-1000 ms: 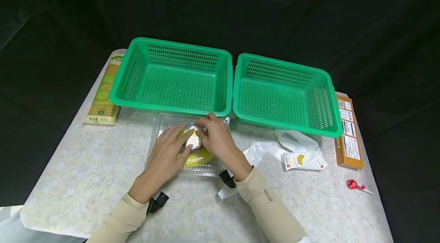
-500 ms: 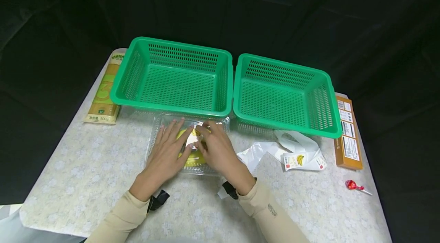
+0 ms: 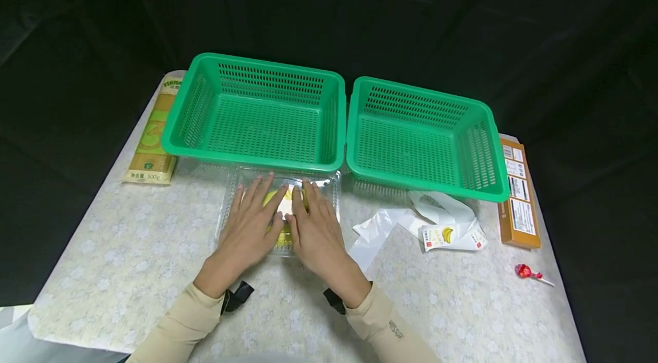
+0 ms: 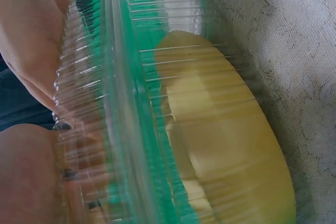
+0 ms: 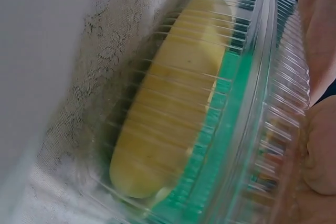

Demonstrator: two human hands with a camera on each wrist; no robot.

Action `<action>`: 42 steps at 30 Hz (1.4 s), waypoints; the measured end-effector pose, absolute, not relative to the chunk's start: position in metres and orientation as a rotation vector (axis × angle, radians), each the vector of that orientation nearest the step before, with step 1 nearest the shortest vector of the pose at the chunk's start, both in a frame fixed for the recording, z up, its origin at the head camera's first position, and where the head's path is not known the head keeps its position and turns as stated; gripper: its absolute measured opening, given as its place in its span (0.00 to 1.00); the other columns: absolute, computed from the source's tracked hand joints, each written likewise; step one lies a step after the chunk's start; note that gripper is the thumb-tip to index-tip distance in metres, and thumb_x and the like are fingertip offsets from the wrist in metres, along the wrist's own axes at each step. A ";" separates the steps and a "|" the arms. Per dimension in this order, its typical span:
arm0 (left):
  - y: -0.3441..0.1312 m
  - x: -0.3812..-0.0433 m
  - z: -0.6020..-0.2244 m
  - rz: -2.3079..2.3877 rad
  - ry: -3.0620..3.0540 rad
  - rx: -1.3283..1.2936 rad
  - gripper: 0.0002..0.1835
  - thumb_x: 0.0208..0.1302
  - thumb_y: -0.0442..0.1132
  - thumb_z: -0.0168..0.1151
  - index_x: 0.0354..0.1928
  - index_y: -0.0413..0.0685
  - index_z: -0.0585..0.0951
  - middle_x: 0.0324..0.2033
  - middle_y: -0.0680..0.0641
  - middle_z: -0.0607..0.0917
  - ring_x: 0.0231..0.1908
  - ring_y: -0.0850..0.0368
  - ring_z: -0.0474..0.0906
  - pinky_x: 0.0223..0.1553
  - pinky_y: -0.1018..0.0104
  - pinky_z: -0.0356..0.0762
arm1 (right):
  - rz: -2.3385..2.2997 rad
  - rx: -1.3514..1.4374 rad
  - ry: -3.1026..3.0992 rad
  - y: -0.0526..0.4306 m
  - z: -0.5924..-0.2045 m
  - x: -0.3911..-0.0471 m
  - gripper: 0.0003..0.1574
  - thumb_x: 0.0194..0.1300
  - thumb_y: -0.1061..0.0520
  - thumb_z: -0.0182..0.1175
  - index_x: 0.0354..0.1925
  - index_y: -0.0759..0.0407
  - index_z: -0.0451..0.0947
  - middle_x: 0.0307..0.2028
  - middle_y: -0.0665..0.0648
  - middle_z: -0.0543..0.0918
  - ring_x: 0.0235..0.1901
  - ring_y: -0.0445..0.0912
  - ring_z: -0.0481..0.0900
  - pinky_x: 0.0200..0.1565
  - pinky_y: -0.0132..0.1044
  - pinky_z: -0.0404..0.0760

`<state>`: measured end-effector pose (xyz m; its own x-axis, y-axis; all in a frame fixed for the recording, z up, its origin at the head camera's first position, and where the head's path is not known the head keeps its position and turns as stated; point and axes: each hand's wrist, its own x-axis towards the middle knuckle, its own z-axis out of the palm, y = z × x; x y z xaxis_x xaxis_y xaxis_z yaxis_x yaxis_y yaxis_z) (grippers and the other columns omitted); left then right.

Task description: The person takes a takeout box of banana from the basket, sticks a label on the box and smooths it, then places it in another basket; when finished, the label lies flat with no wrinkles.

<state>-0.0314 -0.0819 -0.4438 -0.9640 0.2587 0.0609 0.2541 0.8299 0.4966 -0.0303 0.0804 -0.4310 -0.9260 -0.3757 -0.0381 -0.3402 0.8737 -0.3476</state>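
A clear plastic clamshell container (image 3: pixel 335 187) lies on the table in front of the left basket. Through its ribbed side, a yellow banana (image 4: pixel 226 124) shows in the left wrist view, and the right wrist view shows a banana (image 5: pixel 173 93) from the other end. A white label (image 3: pixel 285 209) lies on top of the lid, partly covered by fingers. My left hand (image 3: pixel 250 230) rests on the lid's left half with its fingers straight and spread. On the right half lies my right hand (image 3: pixel 320 230), fingers straight too, its fingertips at the label's right edge.
Two green baskets (image 3: pixel 247 157) (image 3: pixel 426 185) stand side by side behind the container. A noodle packet (image 3: pixel 151 140) lies far left. To the right are a white label strip (image 3: pixel 452 237) with banana prints, an orange box (image 3: pixel 520 203) and a red lollipop (image 3: pixel 524 271).
My right hand's bent fingers, at the label a second ago, have straightened and now lie flat on the lid. My left hand's fingers have spread out over the lid from beside the label.
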 end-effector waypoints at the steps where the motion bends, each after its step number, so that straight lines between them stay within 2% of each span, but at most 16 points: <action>1: -0.082 -0.032 -0.444 0.807 2.998 0.420 0.29 0.74 0.46 0.49 0.75 0.51 0.66 0.79 0.41 0.55 0.80 0.39 0.47 0.78 0.36 0.40 | -0.517 -0.562 2.940 0.080 -0.431 -0.030 0.35 0.81 0.47 0.40 0.76 0.65 0.57 0.79 0.66 0.52 0.80 0.59 0.49 0.76 0.59 0.55; 8: -0.081 -0.033 -0.443 0.798 3.000 0.397 0.29 0.75 0.48 0.48 0.75 0.52 0.66 0.79 0.42 0.56 0.79 0.40 0.48 0.78 0.37 0.40 | -0.506 -0.588 2.970 0.081 -0.432 -0.028 0.35 0.81 0.46 0.40 0.75 0.66 0.59 0.78 0.65 0.56 0.79 0.59 0.53 0.75 0.58 0.58; 14: -0.081 -0.033 -0.442 0.814 3.011 0.389 0.28 0.75 0.46 0.48 0.74 0.52 0.67 0.79 0.41 0.57 0.79 0.39 0.49 0.77 0.36 0.41 | -0.431 -0.685 2.975 0.087 -0.432 -0.013 0.35 0.82 0.44 0.36 0.75 0.62 0.60 0.78 0.58 0.59 0.79 0.56 0.54 0.75 0.57 0.59; 22: -0.080 -0.032 -0.443 0.841 3.006 0.413 0.27 0.75 0.45 0.49 0.74 0.51 0.68 0.78 0.41 0.57 0.79 0.40 0.48 0.78 0.36 0.40 | -0.513 -0.737 3.008 0.095 -0.437 0.014 0.36 0.76 0.40 0.51 0.73 0.56 0.66 0.75 0.52 0.66 0.77 0.57 0.58 0.74 0.64 0.58; 28: -0.079 -0.030 -0.444 0.848 3.006 0.413 0.27 0.75 0.45 0.49 0.73 0.51 0.69 0.78 0.41 0.59 0.79 0.40 0.49 0.78 0.37 0.40 | -0.571 -0.711 2.993 0.096 -0.436 0.017 0.36 0.75 0.41 0.53 0.73 0.56 0.66 0.74 0.52 0.67 0.77 0.56 0.58 0.75 0.64 0.54; 35: -0.079 -0.032 -0.445 0.843 3.013 0.405 0.27 0.75 0.45 0.49 0.74 0.51 0.69 0.78 0.41 0.58 0.79 0.39 0.49 0.78 0.37 0.41 | -0.644 -0.692 3.001 0.095 -0.435 0.015 0.34 0.74 0.43 0.55 0.71 0.54 0.69 0.72 0.52 0.70 0.76 0.57 0.61 0.74 0.64 0.56; 42: -0.081 -0.033 -0.444 0.916 3.010 0.373 0.27 0.74 0.44 0.52 0.72 0.49 0.70 0.77 0.40 0.60 0.79 0.40 0.51 0.78 0.37 0.42 | -0.886 -0.700 3.009 0.099 -0.438 0.013 0.27 0.72 0.46 0.59 0.65 0.54 0.77 0.66 0.52 0.78 0.73 0.56 0.67 0.72 0.66 0.59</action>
